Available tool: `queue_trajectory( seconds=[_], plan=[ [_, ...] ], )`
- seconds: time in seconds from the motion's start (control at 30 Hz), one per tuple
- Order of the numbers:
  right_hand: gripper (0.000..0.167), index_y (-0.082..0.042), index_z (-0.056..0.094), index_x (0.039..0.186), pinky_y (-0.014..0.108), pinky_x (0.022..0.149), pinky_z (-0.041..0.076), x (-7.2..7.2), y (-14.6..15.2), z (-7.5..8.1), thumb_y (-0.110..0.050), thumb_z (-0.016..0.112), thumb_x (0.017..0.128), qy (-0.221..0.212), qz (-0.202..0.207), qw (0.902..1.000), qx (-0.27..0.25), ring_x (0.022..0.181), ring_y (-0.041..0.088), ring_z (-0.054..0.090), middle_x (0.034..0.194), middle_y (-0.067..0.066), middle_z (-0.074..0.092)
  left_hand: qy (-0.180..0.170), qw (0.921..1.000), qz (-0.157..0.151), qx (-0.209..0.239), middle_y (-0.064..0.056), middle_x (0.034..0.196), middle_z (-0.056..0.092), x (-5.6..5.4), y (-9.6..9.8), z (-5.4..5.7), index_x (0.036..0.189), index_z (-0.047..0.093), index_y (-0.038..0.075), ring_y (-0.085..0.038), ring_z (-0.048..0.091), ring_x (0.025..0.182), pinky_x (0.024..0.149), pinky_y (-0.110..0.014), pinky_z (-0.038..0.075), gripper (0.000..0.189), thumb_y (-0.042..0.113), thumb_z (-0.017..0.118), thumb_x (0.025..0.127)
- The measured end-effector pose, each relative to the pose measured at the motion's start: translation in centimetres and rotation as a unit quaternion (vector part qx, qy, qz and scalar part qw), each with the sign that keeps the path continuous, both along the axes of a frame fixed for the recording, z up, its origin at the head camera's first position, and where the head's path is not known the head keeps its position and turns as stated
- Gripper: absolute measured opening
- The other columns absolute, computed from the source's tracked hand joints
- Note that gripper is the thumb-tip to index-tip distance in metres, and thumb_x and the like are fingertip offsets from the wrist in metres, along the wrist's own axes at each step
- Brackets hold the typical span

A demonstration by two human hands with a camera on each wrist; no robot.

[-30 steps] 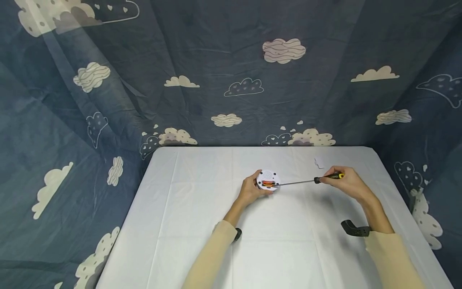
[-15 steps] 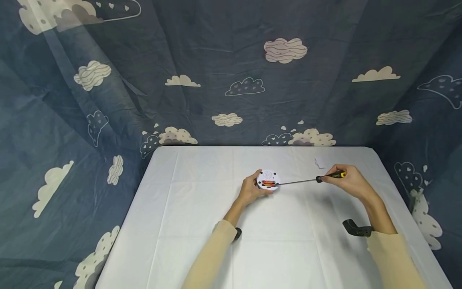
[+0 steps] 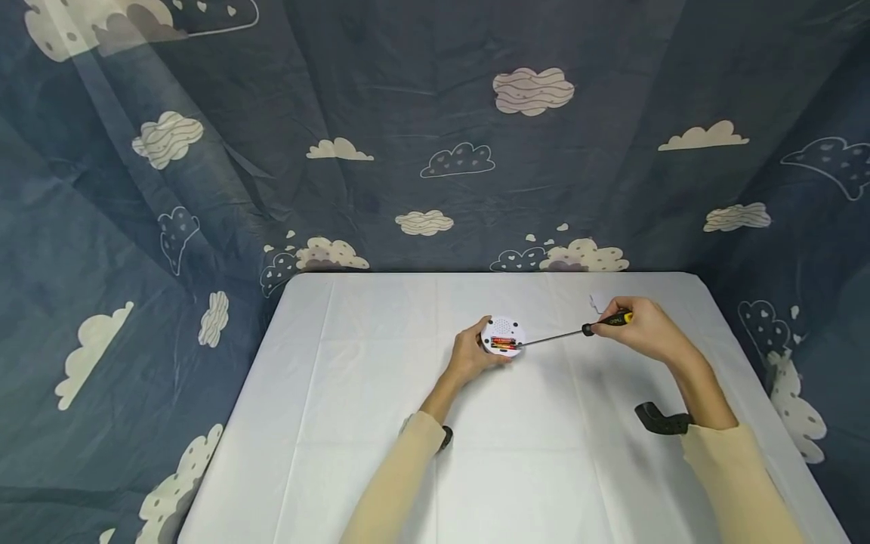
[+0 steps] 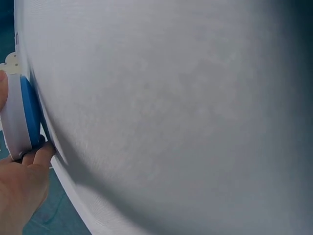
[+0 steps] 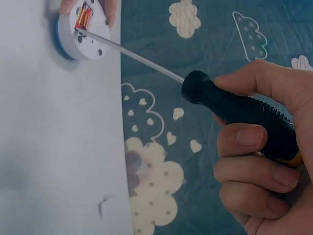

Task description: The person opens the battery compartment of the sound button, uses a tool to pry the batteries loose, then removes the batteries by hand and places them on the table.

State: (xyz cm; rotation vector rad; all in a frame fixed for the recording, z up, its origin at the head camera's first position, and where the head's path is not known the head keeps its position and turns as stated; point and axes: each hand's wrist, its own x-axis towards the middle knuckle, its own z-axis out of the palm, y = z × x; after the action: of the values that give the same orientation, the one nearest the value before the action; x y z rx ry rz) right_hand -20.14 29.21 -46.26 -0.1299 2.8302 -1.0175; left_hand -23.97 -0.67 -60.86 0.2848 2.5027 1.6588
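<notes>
White and blue, the round device point(image 3: 502, 326) is gripped at its rim by the left hand point(image 3: 469, 355), on its left; well to its right, the right hand point(image 3: 644, 331) grips a screwdriver point(image 5: 198, 88), tip beside the red batteries point(image 3: 503, 343).

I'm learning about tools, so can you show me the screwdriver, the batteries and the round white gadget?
screwdriver point(image 5: 196, 88): right wrist view, front end of its handle.
batteries point(image 5: 84, 18): right wrist view, their reddish sides.
round white gadget point(image 3: 503, 329): head view, its dotted patch.
</notes>
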Motion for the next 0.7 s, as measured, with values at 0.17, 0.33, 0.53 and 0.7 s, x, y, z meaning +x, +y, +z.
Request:
queue_trajectory(
  seconds=[0.17, 0.33, 0.53, 0.7],
  plan=[
    [0.024, 0.0, 0.067, 0.095, 0.029, 0.064, 0.047, 0.1, -0.7, 0.6, -0.021, 0.077, 0.089, 0.011, 0.006, 0.9999, 0.006, 0.08, 0.023, 0.056, 0.096, 0.017, 0.069, 0.01, 0.9999, -0.003, -0.006, -0.017, 0.154, 0.054, -0.1, 0.0, 0.0, 0.155, 0.044, 0.001, -0.027, 0.054, 0.143, 0.121, -0.031, 0.044, 0.101, 0.01, 0.097, 0.07],
    [0.03, -0.002, 0.066, 0.091, 0.027, 0.057, 0.046, 0.2, -0.6, 0.3, -0.027, 0.082, 0.088, 0.026, 0.01, 0.9996, 0.003, 0.074, 0.02, 0.055, 0.09, 0.014, 0.07, 0.01, 0.9999, -0.002, -0.004, -0.018, 0.153, 0.055, -0.1, -0.1, -0.1, 0.155, 0.044, 0.0, -0.026, 0.055, 0.142, 0.119, -0.03, 0.046, 0.101, 0.011, 0.097, 0.069],
    [0.037, -0.002, 0.065, 0.091, 0.025, 0.056, 0.046, 0.1, 0.8, -1.4, -0.033, 0.084, 0.088, 0.018, -0.005, 0.9995, -0.027, 0.072, 0.016, 0.055, 0.089, 0.011, 0.071, 0.007, 1.0, -0.006, 0.001, -0.019, 0.152, 0.056, -0.2, -0.3, 0.1, 0.154, 0.046, 0.0, -0.027, 0.057, 0.14, 0.118, -0.03, 0.047, 0.1, 0.009, 0.097, 0.068],
    [0.041, -0.002, 0.065, 0.096, 0.026, 0.06, 0.046, -0.5, 2.3, -3.0, -0.038, 0.083, 0.089, -0.007, -0.022, 0.9983, -0.054, 0.076, 0.016, 0.054, 0.093, 0.009, 0.071, 0.004, 0.9999, -0.01, -0.008, -0.02, 0.149, 0.058, -0.3, -0.5, 0.4, 0.153, 0.046, 0.0, -0.026, 0.059, 0.138, 0.116, -0.029, 0.049, 0.1, 0.009, 0.097, 0.068]
  ],
)
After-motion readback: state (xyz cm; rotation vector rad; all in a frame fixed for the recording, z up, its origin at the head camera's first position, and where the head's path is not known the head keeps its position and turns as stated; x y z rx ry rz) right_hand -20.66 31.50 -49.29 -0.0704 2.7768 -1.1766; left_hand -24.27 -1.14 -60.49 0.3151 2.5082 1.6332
